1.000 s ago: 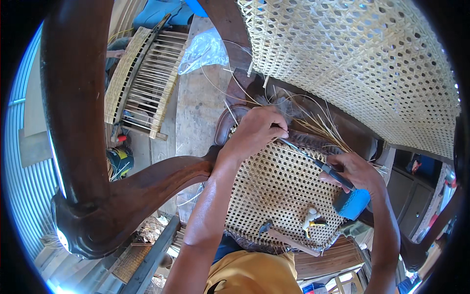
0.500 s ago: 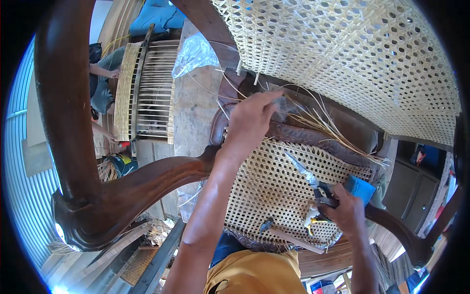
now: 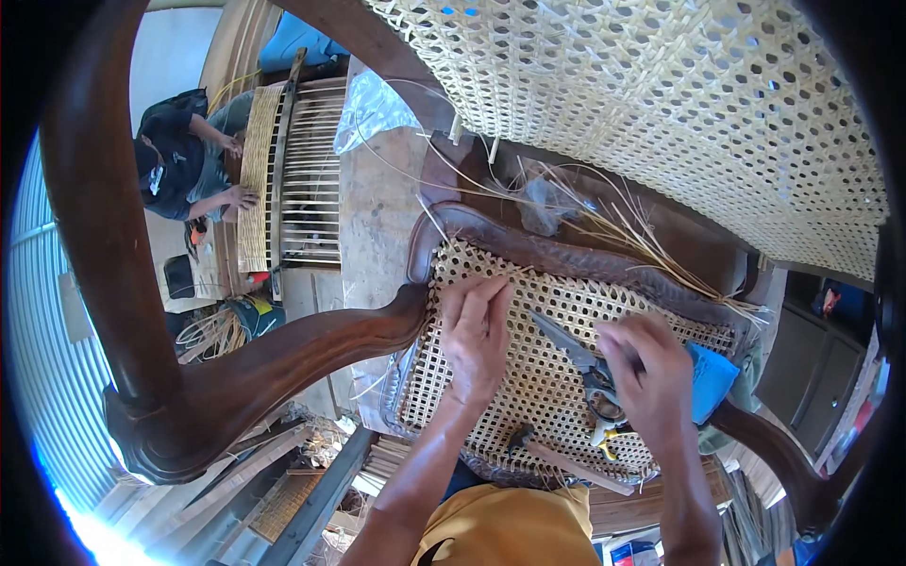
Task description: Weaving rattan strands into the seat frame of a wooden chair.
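A woven cane seat panel [image 3: 510, 377] in a carved dark wood frame [image 3: 566, 247] lies before me. Over its left part is my left hand [image 3: 475, 340], its fingertips pinched together; a short pale strand end shows beside them, and I cannot make out whether they hold it. Scissors [image 3: 578, 358] rest on the cane with their blades spread slightly, pointing far left. Just right of them, my right hand [image 3: 653, 363] hovers with bent fingers, the thumb apart from the forefinger, holding nothing visible. Nearer me lie a hammer [image 3: 571, 462] and a small white-and-yellow tool [image 3: 605, 440].
Loose cane strands [image 3: 632, 231] and a clear plastic bag [image 3: 547, 206] lie beyond the seat. A caned chair back [image 3: 642, 104] rises at upper right. A curved wooden leg [image 3: 293, 358] crosses the left. A blue block [image 3: 714, 382] sits at right. Another person [image 3: 179, 156] works at a slatted frame.
My left hand has come back toward me from the far frame to the cane. My right hand has let go of the scissors, which now lie on the seat. The other person shows more fully.
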The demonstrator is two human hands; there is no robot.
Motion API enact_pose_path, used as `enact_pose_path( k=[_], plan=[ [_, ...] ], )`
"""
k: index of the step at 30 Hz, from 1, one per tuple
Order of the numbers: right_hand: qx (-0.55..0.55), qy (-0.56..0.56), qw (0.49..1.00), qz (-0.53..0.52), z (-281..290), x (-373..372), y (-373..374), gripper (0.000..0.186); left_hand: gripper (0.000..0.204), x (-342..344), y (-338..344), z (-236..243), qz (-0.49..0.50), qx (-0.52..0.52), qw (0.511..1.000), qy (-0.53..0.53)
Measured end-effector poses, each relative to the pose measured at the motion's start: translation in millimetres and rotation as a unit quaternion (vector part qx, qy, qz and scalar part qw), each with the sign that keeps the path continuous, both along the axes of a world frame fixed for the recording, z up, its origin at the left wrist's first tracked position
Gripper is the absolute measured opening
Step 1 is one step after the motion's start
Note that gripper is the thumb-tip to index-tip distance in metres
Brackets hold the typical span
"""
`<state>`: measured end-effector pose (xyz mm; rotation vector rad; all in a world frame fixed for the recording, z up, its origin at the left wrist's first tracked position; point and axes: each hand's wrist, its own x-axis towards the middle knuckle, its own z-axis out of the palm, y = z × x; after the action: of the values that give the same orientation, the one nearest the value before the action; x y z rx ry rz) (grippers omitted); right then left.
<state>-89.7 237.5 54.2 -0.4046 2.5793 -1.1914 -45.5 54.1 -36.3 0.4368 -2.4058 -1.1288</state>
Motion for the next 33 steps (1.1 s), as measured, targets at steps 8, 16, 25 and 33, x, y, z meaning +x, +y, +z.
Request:
enact_pose_path(
  k=[8,16,25,33],
  plan=[
    [0.127,-0.062,0.984,0.11,-44,-75,-70,0.018,0.026,-3,8,-13,0.027,-0.011,1.0,0.001],
    [0.105,-0.06,0.979,0.167,-52,-76,-72,0.019,0.025,-7,9,-4,0.033,0.018,0.999,-0.039],
    [0.097,-0.03,0.985,0.138,-60,-69,-72,0.018,0.022,-7,7,-10,0.038,0.046,0.998,0.002],
    [-0.043,-0.056,0.997,-0.027,-28,-65,-50,0.009,0.027,-6,0,-5,-0.016,-0.099,0.995,-0.009]
  ],
)
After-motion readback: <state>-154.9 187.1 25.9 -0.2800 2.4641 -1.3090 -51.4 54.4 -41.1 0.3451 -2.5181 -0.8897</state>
